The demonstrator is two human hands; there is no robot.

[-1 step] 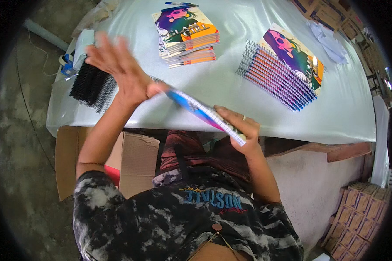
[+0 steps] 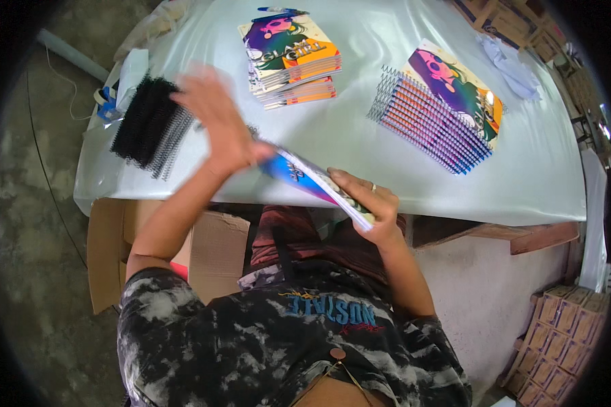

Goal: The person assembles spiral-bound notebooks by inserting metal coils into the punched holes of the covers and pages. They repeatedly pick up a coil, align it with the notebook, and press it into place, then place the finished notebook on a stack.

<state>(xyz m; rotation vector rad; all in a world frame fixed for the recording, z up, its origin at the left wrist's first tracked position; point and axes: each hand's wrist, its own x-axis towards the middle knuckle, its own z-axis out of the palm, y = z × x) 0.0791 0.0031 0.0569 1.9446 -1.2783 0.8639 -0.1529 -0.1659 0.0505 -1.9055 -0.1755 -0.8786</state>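
Head view: right hand (image 2: pixel 373 203) pinches the near end of a colourful notebook (image 2: pixel 316 183), held tilted over the near table edge; left hand (image 2: pixel 217 125), fingers spread and gripping nothing, lies flat at its far end, motion-blurred. Against the earlier picture nothing has visibly shifted: same hold, same tilt, so the handling of this one notebook is ongoing. On the pale table (image 2: pixel 360 136): black spiral coils (image 2: pixel 149 129) beside the left hand, a stack of covers (image 2: pixel 292 61), a fanned row of bound notebooks (image 2: pixel 441 115).

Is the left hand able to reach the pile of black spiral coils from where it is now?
Probably yes. The left hand is open above the table, right beside the black spiral coils, and nothing lies between them. It only steadies the notebook that the right hand holds.
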